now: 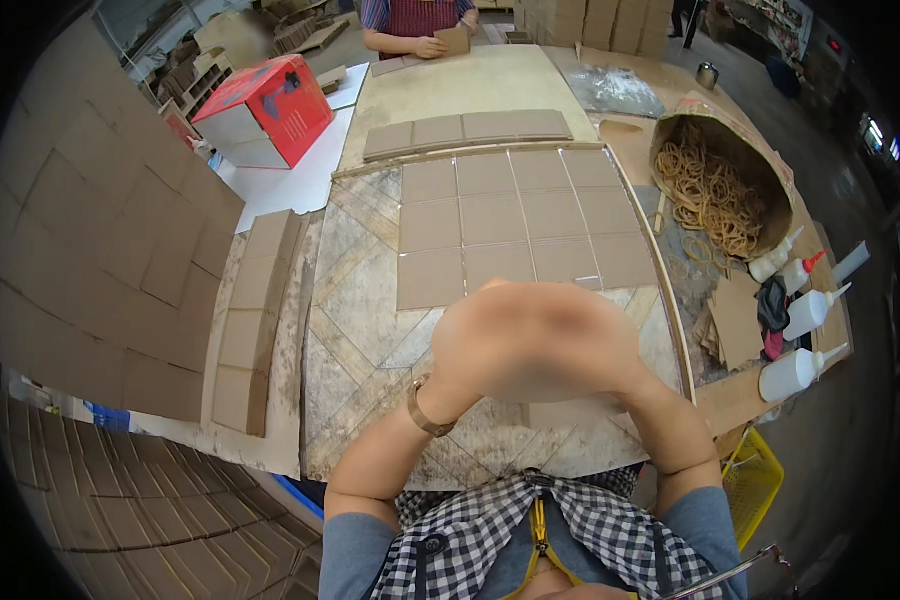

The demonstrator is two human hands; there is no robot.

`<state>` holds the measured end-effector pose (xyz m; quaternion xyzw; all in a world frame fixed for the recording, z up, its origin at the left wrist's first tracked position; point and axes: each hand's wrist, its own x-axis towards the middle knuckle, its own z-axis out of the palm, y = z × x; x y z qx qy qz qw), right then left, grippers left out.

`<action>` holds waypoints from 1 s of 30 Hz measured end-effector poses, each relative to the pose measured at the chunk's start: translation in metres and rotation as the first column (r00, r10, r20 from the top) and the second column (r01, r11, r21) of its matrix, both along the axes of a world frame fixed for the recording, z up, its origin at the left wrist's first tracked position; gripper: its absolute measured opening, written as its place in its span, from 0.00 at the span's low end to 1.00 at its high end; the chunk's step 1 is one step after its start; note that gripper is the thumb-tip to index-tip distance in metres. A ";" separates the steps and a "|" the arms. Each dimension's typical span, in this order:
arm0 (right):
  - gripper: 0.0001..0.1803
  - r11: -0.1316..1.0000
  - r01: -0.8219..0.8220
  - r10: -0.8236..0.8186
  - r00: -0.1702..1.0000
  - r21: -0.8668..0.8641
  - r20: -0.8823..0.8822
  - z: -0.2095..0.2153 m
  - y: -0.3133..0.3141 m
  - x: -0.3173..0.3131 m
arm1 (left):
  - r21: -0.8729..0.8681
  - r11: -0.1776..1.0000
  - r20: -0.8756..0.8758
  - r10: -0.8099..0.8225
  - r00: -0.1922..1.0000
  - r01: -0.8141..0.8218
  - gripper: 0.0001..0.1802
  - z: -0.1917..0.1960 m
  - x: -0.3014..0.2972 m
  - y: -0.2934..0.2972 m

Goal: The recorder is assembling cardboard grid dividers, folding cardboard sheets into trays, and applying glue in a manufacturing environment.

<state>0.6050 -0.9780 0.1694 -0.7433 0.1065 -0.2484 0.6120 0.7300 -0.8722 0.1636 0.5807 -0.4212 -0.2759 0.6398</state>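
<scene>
Several flat cardboard squares (489, 219), stained tabletop (355, 300)

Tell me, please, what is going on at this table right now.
The person's left hand and right hand are close together over the worn, patterned work surface; blur hides whether they hold anything. Just beyond them, flat brown cardboard rectangles lie in a grid, with shiny lines along some seams. On the far side, a co-worker's hand holds a brown cardboard piece. White plastic squeeze bottles and a brown container of tan looped bands are on the right.
</scene>
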 end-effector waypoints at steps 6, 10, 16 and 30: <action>0.10 0.372 0.487 -0.378 0.857 -0.790 0.350 0.006 -0.026 -0.026 | 0.041 0.968 0.527 0.190 0.828 -0.249 0.08 0.007 0.000 0.023; 0.07 0.767 0.351 -0.504 0.848 -0.538 -0.166 0.008 -0.054 -0.068 | 0.326 0.945 0.122 -0.072 0.990 0.029 0.06 -0.027 0.041 0.028; 0.08 0.927 0.376 -0.344 0.833 -0.015 -0.433 -0.041 -0.077 -0.074 | 0.450 0.827 -0.435 -0.127 0.892 0.337 0.11 -0.070 0.037 -0.004; 0.31 0.989 0.138 -0.124 0.967 0.053 -0.221 -0.061 -0.022 -0.083 | -0.051 0.998 -0.128 -0.043 0.991 0.037 0.43 -0.070 -0.023 0.020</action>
